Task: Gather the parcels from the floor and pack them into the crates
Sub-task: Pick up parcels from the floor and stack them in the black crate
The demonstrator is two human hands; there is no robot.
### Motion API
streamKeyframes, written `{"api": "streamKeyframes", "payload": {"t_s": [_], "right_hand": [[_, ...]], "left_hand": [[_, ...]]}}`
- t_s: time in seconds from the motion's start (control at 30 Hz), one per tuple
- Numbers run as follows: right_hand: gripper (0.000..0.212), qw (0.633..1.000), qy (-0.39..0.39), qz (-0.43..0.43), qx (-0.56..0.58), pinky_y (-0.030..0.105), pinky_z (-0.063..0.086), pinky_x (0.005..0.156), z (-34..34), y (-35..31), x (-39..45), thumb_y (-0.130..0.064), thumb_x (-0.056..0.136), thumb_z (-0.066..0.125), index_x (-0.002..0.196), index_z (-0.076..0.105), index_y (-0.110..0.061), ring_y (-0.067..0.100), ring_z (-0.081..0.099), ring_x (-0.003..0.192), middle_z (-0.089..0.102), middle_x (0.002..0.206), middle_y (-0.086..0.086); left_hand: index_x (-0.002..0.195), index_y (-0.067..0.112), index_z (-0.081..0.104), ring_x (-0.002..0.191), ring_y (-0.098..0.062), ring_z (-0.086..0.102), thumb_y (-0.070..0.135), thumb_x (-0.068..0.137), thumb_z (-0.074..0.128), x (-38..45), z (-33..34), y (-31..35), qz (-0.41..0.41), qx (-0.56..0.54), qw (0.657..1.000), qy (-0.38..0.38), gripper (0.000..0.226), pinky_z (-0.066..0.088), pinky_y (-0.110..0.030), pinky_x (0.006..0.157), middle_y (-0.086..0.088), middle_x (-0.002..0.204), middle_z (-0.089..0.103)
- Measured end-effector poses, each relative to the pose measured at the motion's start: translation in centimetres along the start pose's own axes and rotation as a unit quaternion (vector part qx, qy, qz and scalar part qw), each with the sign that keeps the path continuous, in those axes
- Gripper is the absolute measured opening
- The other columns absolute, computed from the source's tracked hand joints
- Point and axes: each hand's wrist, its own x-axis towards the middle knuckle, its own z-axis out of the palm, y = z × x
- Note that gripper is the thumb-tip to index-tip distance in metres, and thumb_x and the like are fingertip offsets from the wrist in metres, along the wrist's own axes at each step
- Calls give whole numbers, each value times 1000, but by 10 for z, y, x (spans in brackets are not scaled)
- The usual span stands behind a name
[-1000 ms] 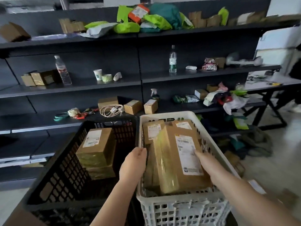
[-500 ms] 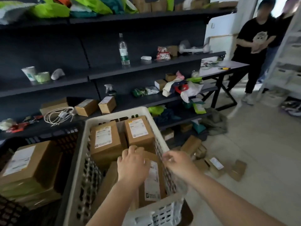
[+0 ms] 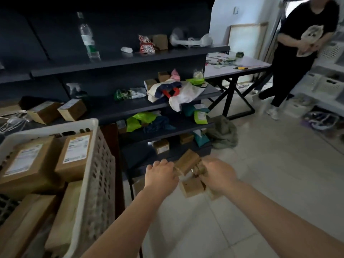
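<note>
parcels: small cardboard boxes (image 3: 188,162) on the floor (image 3: 260,174), just right of the white crate (image 3: 89,164), at the foot of the shelf (image 3: 167,127)
crate: already holds several labelled boxes
left hand (image 3: 160,175): fingers loosely curled, at the left edge of the pile; blur hides whether it touches
right hand (image 3: 216,174): at the right edge; grip cannot be told
handling: judged light, stiff, taped faces maybe slick
hold: opposite flat sides, one hand per box or both squeezing a stack
risk: loose stack may shed a box

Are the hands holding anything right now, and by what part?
Cannot tell: both hands, left and right, reach over the floor boxes; blur hides any grip.
</note>
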Motion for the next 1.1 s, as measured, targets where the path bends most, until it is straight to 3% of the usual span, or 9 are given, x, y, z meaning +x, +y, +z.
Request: {"api": "streamKeyframes", "payload": {"t_s": [0.13, 0.27, 0.4, 0.57, 0.7, 0.87, 1.1], "right_hand": [[20, 1000, -10, -8, -14, 24, 36, 64, 5, 31, 37, -30, 87, 53, 100, 60, -16, 21, 56, 95, 59, 105, 3], [23, 999, -28, 2, -38, 29, 42, 71, 18, 57, 87, -32, 85, 53, 103, 57, -18, 22, 55, 98, 57, 107, 2], [22, 998, -59, 20, -24, 28, 41, 70, 41, 85, 158, -32, 85, 54, 101, 57, -18, 21, 54, 96, 57, 105, 2], [28, 989, -124, 77, 10, 30, 46, 83, 77, 120, 269, -30, 89, 48, 112, 59, -19, 19, 53, 104, 58, 111, 0], [28, 982, -163, 97, 24, 33, 48, 84, 113, 153, 363, -32, 88, 50, 113, 58, -20, 18, 54, 103, 59, 110, -1], [32, 963, -192, 160, 103, 32, 47, 86, 214, 217, 462, -33, 87, 51, 116, 56, -22, 18, 56, 104, 59, 113, 0], [49, 938, -228, 233, 121, 31, 44, 92, 413, 309, 546, -32, 85, 56, 132, 46, -21, 22, 52, 117, 53, 131, 2]], "left_hand": [[127, 25, 49, 115, -22, 45, 37, 89, 42, 43, 17, 9, -12, 3, 1000, -18, 40, 34, -39, 97, 1, 123, 51], [113, 21, 54, 108, -25, 48, 30, 85, 39, 99, 42, 7, -22, 5, 998, -55, 33, 35, -40, 89, -3, 115, 53], [118, 19, 51, 114, -27, 46, 31, 86, 41, 173, 77, -6, -25, -16, 995, -91, 36, 34, -40, 92, -5, 120, 53], [109, 20, 56, 107, -21, 53, 32, 88, 42, 289, 121, -29, -34, -71, 990, -121, 28, 38, -32, 86, -1, 115, 57], [116, 23, 55, 103, -17, 55, 28, 88, 44, 391, 164, -40, -29, -105, 985, -137, 30, 35, -24, 76, 0, 114, 59], [114, 21, 51, 97, -17, 57, 29, 89, 43, 502, 274, -45, -59, -124, 974, -183, 27, 48, -31, 83, -2, 113, 58], [137, 21, 36, 121, -20, 46, 31, 91, 47, 575, 478, -41, -144, -172, 935, -274, 49, 42, -34, 95, -3, 137, 45]]}}
